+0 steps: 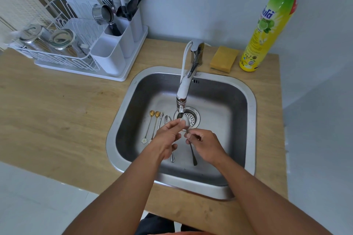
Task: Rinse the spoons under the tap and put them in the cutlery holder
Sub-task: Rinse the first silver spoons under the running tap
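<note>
both forearms reach in from the bottom edge and meet over the steel sink (pixel 250 101). right hand (pixel 205 144) pinches the thin handle of a silver spoon (pixel 186 122) between thumb and curled fingers, the handle's tail pointing back toward the person and its bowl lifted just beneath the spout of the tap (pixel 183 89). left hand (pixel 168 137) has its thumb and fingertips closed on the bowl of that same spoon, right under the outlet and above the round drain strainer (pixel 192 117); whether water is running cannot be told. on the sink floor to the left of the hands lie four more spoons side by side, bowls pointing toward the back wall: two gold spoons (pixel 151 113) with small flower ends on their handles, then two silver spoons (pixel 167 119), the nearest one partly hidden under the left hand with its handle end showing below the wrist. well apart, at the back left of the wooden counter (pixel 57 110), stands the white cutlery holder (pixel 122 42) with forks, spoons and a small metal cup in its rear compartments, set at the end of a white dish rack (pixel 57 49) holding glass jars. behind the sink on the right rest a yellow sponge (pixel 224 58) and, beside it, a tall yellow-green bottle of dish soap (pixel 267 28).
</note>
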